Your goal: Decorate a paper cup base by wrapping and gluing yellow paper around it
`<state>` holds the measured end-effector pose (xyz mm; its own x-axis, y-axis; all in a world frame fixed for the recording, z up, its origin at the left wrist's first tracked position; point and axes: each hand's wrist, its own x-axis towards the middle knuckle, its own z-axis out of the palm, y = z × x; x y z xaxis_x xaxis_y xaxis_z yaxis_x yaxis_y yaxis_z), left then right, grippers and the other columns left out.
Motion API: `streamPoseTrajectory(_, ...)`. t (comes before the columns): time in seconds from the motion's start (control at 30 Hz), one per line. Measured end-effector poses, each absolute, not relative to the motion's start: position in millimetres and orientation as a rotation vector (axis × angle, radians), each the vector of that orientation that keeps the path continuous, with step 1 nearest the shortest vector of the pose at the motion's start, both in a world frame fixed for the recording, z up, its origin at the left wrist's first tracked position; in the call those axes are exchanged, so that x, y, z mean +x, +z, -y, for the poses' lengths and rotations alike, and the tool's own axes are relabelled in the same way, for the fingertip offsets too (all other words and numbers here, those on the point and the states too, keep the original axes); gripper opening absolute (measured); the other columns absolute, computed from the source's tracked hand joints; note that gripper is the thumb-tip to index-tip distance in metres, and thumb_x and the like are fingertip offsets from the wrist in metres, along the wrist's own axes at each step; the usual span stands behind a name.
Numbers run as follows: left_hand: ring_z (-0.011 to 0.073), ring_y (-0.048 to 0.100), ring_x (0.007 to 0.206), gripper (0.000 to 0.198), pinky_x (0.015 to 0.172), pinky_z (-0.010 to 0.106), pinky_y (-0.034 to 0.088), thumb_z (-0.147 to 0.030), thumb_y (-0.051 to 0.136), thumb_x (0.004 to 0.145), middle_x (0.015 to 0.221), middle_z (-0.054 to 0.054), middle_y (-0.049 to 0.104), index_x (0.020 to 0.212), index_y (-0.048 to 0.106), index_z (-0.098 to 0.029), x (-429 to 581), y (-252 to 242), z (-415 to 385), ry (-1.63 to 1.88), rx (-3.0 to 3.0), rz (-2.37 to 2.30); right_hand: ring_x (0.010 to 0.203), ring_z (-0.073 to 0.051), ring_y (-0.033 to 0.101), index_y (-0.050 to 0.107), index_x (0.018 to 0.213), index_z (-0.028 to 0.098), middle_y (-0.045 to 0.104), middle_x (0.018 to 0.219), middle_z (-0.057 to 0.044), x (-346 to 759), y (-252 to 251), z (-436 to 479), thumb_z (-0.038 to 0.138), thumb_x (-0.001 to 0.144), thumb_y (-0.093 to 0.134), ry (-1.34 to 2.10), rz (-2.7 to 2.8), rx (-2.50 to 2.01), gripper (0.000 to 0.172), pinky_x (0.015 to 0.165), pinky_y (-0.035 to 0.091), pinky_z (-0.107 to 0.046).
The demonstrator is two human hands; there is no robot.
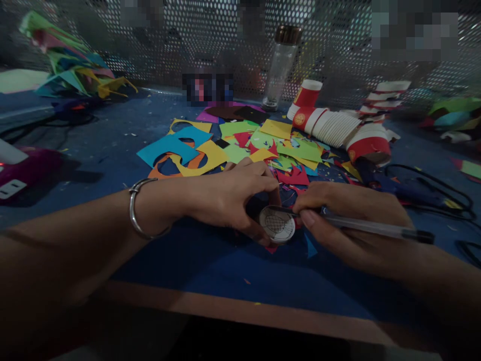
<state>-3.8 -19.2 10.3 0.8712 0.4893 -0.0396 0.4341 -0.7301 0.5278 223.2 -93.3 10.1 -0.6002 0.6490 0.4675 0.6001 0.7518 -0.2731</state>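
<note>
Left hand [231, 198]: gripping my gridded disc [278, 226]
Right hand [358, 245]: pinching my pen [381, 227]
Cups [334, 128]: towards my one o'clock

Beyond the left hand [233, 198], coloured paper cut-outs [175, 145] are lying overlapped. Farther out to its left, a multicoloured bundle [71, 62] is sitting, blurred; nearer, a purple-and-white object [35, 168] is running out of frame. Beyond the right hand [363, 228], a dark blue tool [400, 191] is resting; past it, red-and-white paper cups [332, 126] are lying nested. Beyond both hands, a clear lidded bottle [278, 75] is standing before a perforated panel [169, 57].
</note>
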Motion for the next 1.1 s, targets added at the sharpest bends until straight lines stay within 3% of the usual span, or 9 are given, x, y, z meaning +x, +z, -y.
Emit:
streamPoseTrajectory(0.73,0.0296,0.047,0.118,0.055,0.098,0.038,0.038,-0.056,0.085,0.073,0.123,0.006,0.055,0.116,0.069,-0.025,-5,11,19,0.115,2.483,-0.670,0.055,-0.014,0.065,0.062,0.081,0.025,0.071,0.066,0.002,224,23,98,0.012,0.089,0.051,0.103,2.426,-0.962,0.019,0.052,0.048,-0.026)
streamPoseTrajectory(1.1,0.0297,0.047,0.118,0.056,0.097,0.037,0.038,-0.056,0.087,0.073,0.120,0.007,0.054,0.115,0.070,-0.023,-4,12,19,0.129,2.482,-0.656,0.059,-0.013,0.065,0.064,0.085,0.024,0.071,0.071,0.002,227,10,93,0.018,0.093,0.052,0.103,2.365,-0.966,0.016,0.056,0.048,-0.025)
